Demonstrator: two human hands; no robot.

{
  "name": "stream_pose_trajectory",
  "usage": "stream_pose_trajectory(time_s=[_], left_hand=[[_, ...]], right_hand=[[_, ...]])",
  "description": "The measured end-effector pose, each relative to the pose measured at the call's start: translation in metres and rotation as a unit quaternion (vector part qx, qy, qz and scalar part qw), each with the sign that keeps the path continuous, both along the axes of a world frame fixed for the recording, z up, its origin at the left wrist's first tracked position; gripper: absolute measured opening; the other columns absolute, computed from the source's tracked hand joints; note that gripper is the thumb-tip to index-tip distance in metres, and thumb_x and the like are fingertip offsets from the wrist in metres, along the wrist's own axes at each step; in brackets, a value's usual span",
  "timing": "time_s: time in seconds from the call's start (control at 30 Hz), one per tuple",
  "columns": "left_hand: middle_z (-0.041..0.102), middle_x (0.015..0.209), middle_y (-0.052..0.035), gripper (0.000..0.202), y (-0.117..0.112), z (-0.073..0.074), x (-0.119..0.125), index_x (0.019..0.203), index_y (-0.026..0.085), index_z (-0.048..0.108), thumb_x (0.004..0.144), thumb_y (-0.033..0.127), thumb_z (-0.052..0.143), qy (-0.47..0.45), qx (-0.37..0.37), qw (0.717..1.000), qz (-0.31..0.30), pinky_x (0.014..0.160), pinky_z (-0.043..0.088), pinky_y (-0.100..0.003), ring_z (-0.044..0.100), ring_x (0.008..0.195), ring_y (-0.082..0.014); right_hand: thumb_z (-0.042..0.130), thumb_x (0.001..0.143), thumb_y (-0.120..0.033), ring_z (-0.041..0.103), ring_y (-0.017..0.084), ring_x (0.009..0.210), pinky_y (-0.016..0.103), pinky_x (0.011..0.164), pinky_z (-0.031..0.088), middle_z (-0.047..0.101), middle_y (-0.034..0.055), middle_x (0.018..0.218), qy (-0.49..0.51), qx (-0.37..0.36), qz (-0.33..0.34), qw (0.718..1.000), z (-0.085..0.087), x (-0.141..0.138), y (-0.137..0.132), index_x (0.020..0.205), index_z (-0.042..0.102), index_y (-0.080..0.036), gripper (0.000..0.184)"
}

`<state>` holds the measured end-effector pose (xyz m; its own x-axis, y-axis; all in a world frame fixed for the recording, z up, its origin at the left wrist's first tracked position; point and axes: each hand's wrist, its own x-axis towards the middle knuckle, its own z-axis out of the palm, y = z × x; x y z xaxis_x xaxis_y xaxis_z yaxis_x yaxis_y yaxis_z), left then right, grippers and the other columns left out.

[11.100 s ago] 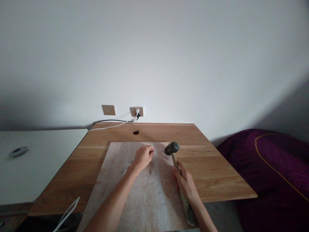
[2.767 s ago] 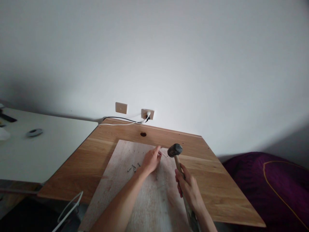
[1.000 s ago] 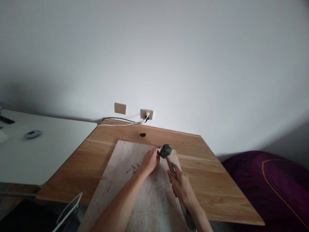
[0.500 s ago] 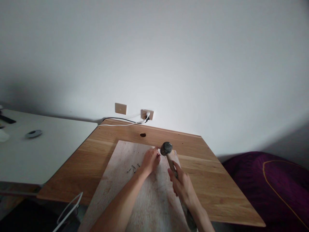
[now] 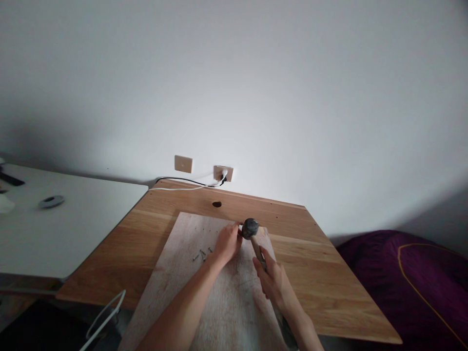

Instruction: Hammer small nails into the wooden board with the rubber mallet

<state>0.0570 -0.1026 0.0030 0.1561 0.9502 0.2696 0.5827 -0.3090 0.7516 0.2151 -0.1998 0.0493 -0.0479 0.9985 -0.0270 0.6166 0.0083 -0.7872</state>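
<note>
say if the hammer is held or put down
Held: the hammer has its handle wrapped by the right hand, its dark head close beside the left hand.

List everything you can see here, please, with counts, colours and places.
wall: 1, white, behind
wooden table: 1, brown, against the wall
board: 1, pale, on the wooden table
hammer: 1, black and brown, over the board
metal fasteners: at least four, grey, on the board
white table: 1, white, at the left
rounded item: 1, grey, on the white table
dark item: 1, black, far left
wall plates: 2, tan, on the wall
cables: 2, black and white, by the wall
beanbag: 1, purple, at the right
looped item: 1, white, lower left
left hand: 1, bare, beside the hammer
right hand: 1, bare, holding the hammer
</note>
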Motion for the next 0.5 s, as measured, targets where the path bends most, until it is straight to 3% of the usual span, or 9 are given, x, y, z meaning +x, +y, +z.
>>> stream_pose_trajectory(time_s=[0.3, 0.5], left_hand=[[0.074, 0.094, -0.0043, 0.039, -0.001, 0.002, 0.000, 0.116, 0.020, 0.065, 0.082, 0.003, 0.055, 0.013, -0.010, 1.000, 0.001, 0.085, 0.052, -0.031, 0.070, 0.090, -0.0204], [0.074, 0.088, -0.0016, 0.038, 0.000, 0.003, 0.001, 0.120, 0.021, 0.059, 0.084, 0.007, 0.056, 0.015, -0.018, 1.000, -0.003, 0.084, 0.051, -0.029, 0.070, 0.089, -0.0197]], right_hand=[[0.040, 0.096, -0.052, 0.056, 0.014, 0.037, 0.022, 0.035, 0.044, 0.061, -0.0025, 0.062, 0.002, -0.014, 0.014, 1.000, 0.006, 0.000, -0.001, 0.138, 0.052, -0.011, 0.060], [0.040, 0.097, -0.055, 0.057, 0.015, 0.038, 0.023, 0.037, 0.045, 0.059, -0.0035, 0.057, 0.002, 0.024, -0.003, 1.000, 0.015, -0.003, -0.003, 0.140, 0.054, -0.011, 0.064]])
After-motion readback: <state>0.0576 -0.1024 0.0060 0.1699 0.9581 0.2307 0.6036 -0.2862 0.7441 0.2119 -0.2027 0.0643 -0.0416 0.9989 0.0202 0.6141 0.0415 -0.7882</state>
